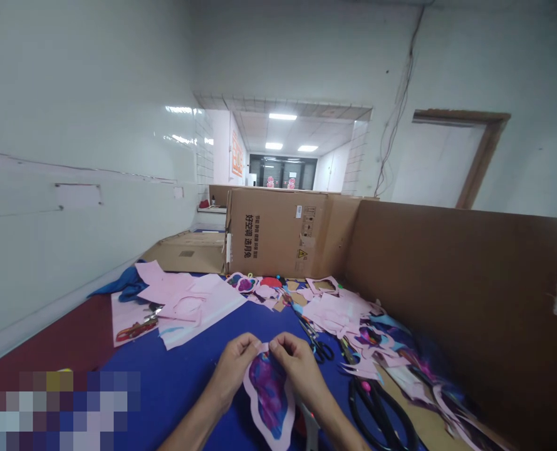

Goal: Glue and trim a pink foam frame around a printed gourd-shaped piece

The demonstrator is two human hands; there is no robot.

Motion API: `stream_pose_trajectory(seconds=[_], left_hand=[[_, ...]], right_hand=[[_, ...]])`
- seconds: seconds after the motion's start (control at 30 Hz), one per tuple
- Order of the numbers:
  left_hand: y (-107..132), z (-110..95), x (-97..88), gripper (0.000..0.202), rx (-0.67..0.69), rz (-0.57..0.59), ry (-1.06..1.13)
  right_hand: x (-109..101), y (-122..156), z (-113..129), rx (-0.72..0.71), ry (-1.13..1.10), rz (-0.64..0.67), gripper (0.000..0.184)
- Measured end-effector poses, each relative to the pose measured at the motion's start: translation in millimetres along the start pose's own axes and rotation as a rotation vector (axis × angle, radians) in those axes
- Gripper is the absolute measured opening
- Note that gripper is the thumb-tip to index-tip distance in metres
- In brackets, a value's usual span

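Note:
My left hand (234,369) and my right hand (299,366) meet over the blue table cover (179,382). Both pinch the top edge of a pink paper cutout (269,398) printed with a purple and blue pattern. The cutout hangs down between my wrists. Fingertips of both hands are pressed together on its upper rim. Black scissors (318,344) lie just right of my right hand.
Large black shears (376,407) lie at the lower right. Pink paper sheets (188,300) and scraps (344,310) cover the far table. Red-handled scissors (137,329) lie at the left. Cardboard boxes (278,235) and a cardboard wall (457,294) close the back and right.

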State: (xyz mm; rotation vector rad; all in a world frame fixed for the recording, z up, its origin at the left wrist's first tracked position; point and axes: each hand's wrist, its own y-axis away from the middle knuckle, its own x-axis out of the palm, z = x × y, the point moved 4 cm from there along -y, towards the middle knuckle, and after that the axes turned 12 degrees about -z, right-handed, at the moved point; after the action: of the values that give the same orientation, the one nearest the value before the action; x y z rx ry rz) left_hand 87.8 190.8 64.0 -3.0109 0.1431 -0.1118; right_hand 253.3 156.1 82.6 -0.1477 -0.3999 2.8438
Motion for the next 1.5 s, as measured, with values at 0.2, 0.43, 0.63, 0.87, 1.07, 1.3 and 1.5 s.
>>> stream_pose_trajectory(seconds=[0.2, 0.43, 0.63, 0.87, 1.07, 1.3, 1.5], left_hand=[[-0.4, -4.2, 0.6, 0.066, -0.001, -0.028, -0.033], [0.9, -1.4, 2.4, 0.063, -0.024, -0.032, -0.004], [1.2, -2.0, -0.7, 0.056, 0.008, -0.042, 0.015], [0.8, -1.9, -0.5, 0.054, -0.002, -0.053, 0.002], [2.7, -4.6, 0.1, 0.052, -0.015, -0.05, -0.014], [6.1, -7.9, 2.3, 0.051, -0.025, -0.037, 0.003], [5.2, -6.6, 3.1, 0.051, -0.008, -0.017, -0.028]], right_hand=[[1.9, 1.0, -1.8, 0.017, -0.02, 0.028, 0.042], [1.0, -0.6, -3.7, -0.007, 0.007, 0.015, 0.04], [-0.6, 0.1, -7.6, -0.029, 0.006, -0.001, 0.042], [0.1, -1.2, -11.9, -0.027, 0.008, 0.017, 0.041], [-1.0, -1.0, -11.5, -0.034, -0.002, 0.024, 0.042], [-0.4, 2.3, -9.0, -0.009, -0.005, 0.014, 0.044], [0.2, 3.8, -4.0, -0.023, -0.003, 0.043, 0.044]])
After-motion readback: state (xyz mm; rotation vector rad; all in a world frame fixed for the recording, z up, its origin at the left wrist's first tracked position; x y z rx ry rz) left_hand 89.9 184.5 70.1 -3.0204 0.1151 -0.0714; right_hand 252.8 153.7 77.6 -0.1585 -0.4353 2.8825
